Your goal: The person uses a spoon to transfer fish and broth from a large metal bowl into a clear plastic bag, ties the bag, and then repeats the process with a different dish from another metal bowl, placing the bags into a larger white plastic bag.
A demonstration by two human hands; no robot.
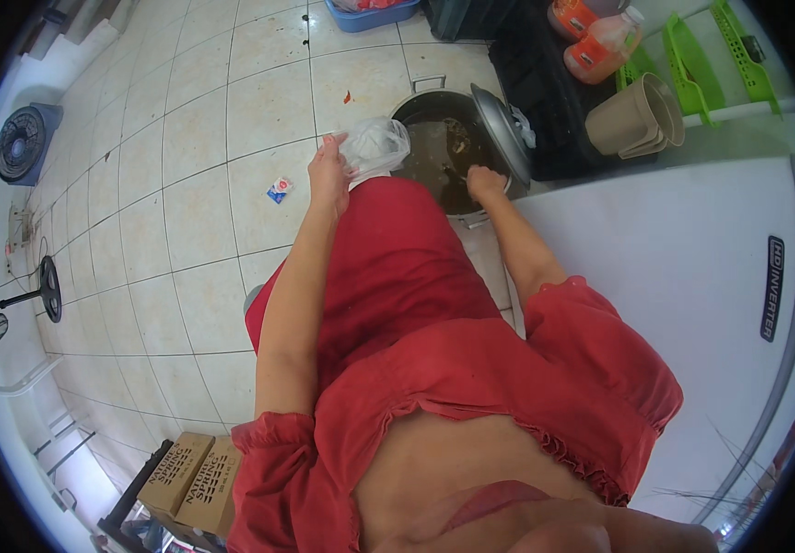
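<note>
My left hand (327, 175) is closed on the edge of a clear plastic bag (375, 143), which hangs beside the left rim of a large metal pot (434, 91). Brown liquid (427, 138) fills much of the pot. Over its right side, my right hand (486, 184) is closed, with a thin dark piece showing by the fingers; its kind is unclear. A paler brown patch (457, 140) shows in the liquid. The grey lid (501, 124) leans upright against the pot's far right side.
The white fridge (665, 249) stands close on my right. Behind the pot are a black crate (545, 120), beige pitchers (632, 120), orange jugs (596, 55) and green racks (692, 69). A small blue-white packet (280, 190) lies on the tiles; cardboard boxes (199, 479) stand lower left.
</note>
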